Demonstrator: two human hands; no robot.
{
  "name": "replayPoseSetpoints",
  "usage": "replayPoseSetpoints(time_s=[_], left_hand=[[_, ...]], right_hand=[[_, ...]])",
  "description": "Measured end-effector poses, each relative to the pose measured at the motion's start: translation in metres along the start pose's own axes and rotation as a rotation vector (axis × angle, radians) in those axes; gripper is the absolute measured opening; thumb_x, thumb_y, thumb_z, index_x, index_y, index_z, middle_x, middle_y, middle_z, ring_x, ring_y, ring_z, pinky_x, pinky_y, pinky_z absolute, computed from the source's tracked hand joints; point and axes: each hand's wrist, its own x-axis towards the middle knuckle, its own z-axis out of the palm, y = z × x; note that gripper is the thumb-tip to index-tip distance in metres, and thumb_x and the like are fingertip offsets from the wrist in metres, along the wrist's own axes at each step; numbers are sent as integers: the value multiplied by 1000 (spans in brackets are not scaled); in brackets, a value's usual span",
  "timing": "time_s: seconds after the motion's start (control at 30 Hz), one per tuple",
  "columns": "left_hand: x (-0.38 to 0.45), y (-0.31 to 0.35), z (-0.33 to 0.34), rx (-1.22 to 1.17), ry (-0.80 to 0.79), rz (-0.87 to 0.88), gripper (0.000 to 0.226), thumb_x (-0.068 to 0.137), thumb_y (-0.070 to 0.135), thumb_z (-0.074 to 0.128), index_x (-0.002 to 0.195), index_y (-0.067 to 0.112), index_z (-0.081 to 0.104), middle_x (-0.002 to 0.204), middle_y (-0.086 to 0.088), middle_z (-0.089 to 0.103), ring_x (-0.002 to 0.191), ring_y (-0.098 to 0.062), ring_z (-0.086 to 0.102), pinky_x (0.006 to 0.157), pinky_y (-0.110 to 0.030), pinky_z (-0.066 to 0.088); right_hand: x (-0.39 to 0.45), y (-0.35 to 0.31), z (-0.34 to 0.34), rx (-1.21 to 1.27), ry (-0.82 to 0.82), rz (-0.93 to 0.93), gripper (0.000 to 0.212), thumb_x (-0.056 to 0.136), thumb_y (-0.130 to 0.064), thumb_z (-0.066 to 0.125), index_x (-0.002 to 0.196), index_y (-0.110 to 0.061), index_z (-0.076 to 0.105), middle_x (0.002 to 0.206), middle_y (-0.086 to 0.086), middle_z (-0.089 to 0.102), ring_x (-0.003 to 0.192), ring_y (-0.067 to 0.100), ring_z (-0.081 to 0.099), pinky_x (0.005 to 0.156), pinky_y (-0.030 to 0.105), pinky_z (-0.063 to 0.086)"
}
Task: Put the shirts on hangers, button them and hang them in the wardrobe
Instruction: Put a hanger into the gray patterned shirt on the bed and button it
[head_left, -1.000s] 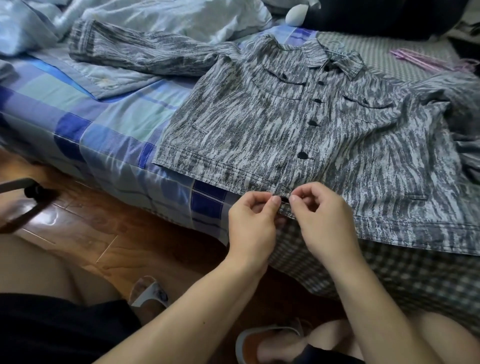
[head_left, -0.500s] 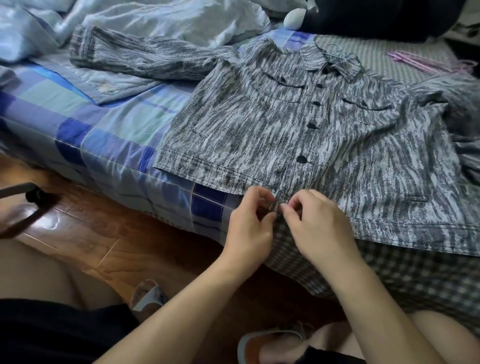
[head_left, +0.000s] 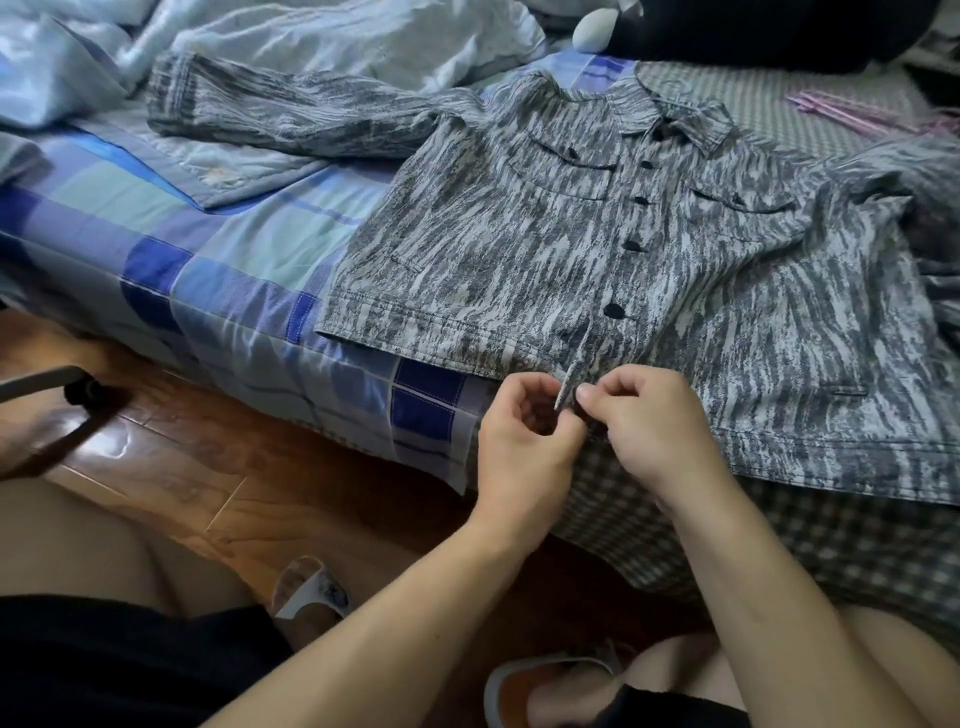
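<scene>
A grey and white streaked shirt (head_left: 519, 249) lies flat on the bed, collar away from me, with several black buttons down its front. At the bottom hem, over the bed's edge, my left hand (head_left: 524, 441) pinches the raised placket edge. My right hand (head_left: 649, 421) pinches the hem right beside it, thumb and forefinger meeting the left hand's. The lowest button is hidden by my fingers. Pink hangers (head_left: 852, 111) lie at the far right of the bed.
The bed carries a blue checked sheet (head_left: 218, 270), a pale blue quilt (head_left: 291, 41) at the back and a grey gingham sheet (head_left: 779, 535) on the right. A chair base (head_left: 47, 387) stands on the wooden floor at left. Slippers sit by my knees.
My hands have stayed at the hem. The placket edge now stands up between my fingers, where it lay flat a second ago.
</scene>
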Motion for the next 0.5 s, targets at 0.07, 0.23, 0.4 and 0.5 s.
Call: replayPoseSetpoints(time_s=[0.07, 0.23, 0.4, 0.5], left_hand=[[4, -1, -2, 76, -34, 73, 21, 88, 7, 72, 95, 24, 62, 86, 9, 68, 78, -7, 63, 78, -31, 55], [15, -7, -3, 257, -82, 274, 29, 87, 3, 71, 99, 25, 55, 85, 18, 61, 78, -3, 60, 75, -22, 50], [17, -18, -5, 331, -38, 281, 29, 91, 7, 72, 101, 28, 56, 87, 17, 63, 80, 0, 62, 76, -20, 51], [14, -13, -1, 147, -21, 101, 28, 90, 8, 73, 100, 27, 56, 85, 6, 67, 78, -8, 66, 75, -23, 53]], right_hand=[[4, -1, -3, 66, -30, 41, 25, 88, -32, 74, 71, -15, 69, 50, -11, 54, 56, 18, 50, 57, 30, 38], [24, -7, -8, 55, -136, 123, 25, 91, -30, 72, 78, -9, 71, 77, 7, 67, 76, 26, 61, 72, 38, 48], [39, -10, -3, -43, -190, 159, 26, 91, -31, 71, 87, -6, 72, 89, 11, 70, 83, 30, 66, 77, 42, 51], [39, -11, -5, 33, -222, 174, 27, 91, -26, 71, 71, -9, 63, 72, 7, 60, 69, 25, 54, 70, 40, 41]])
